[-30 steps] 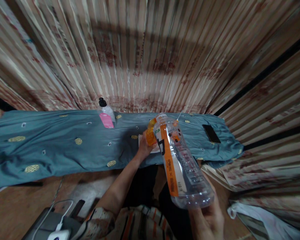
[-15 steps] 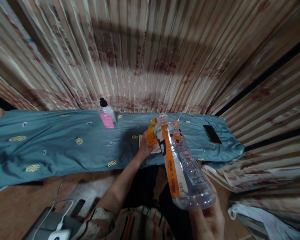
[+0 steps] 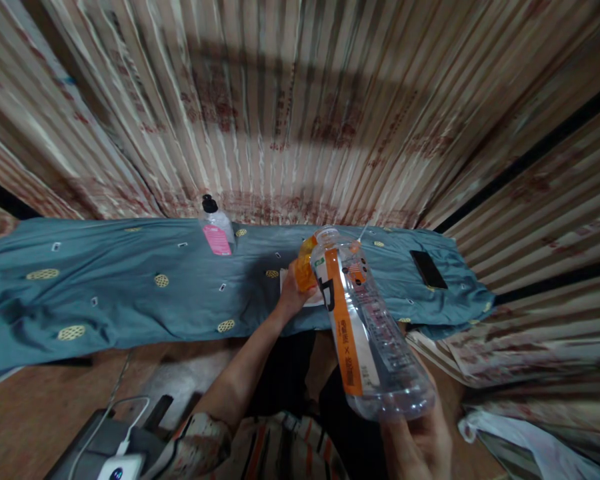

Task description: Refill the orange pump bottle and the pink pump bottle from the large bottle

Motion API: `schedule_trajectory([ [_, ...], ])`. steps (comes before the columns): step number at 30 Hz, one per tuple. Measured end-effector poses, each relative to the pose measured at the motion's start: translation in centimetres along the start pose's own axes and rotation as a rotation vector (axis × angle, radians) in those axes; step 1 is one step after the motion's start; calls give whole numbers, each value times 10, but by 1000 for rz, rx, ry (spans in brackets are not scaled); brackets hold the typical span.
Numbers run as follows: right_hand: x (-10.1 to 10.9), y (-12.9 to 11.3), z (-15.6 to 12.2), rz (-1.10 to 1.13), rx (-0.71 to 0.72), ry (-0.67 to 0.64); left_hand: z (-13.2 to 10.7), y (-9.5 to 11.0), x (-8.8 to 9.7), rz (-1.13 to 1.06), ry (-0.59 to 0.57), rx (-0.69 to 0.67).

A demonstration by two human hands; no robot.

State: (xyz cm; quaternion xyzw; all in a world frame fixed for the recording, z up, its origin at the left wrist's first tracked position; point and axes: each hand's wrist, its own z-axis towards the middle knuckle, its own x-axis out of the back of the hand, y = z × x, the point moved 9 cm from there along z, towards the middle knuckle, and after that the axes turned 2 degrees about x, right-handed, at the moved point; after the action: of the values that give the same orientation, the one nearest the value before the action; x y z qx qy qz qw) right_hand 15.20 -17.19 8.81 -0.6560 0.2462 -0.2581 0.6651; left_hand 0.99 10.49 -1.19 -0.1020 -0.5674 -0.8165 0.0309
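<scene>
Clear plastic bottle, orange-and-white label: long axis runs from the right hand forward and somewhat left, neck foremost, base nearest the wearer. The right fingers grasp it at the base. Its neck lies just right of the left fingers in view; contact there cannot be determined. The left hand has its fingers closed around an amber container. White paper lies below the left fingers.

The counter, covered by a teal cloth with yellow pineapple figures, extends to both sides of the left fingers. On it, well left of them, stands a pink-labelled bottle with a black top; well right lies a dark phone. Beyond the fingers hangs a striped curtain; brown floor shows below the counter.

Compared with half a second earlier, both grasps are unchanged; the whole scene sits slightly further right in view.
</scene>
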Motion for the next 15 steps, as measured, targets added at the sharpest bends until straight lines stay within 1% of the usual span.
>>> schedule_trajectory([
  [2,1,0,0,-16,10,5,-1,1,0,-11,-4,19],
  [5,1,-1,0,19,17,10,-1,3,1,-42,-1,44],
  [10,0,1,0,36,13,10,0,8,2,-84,3,35],
  [15,1,7,-1,89,-34,33,-2,4,2,-67,6,18],
])
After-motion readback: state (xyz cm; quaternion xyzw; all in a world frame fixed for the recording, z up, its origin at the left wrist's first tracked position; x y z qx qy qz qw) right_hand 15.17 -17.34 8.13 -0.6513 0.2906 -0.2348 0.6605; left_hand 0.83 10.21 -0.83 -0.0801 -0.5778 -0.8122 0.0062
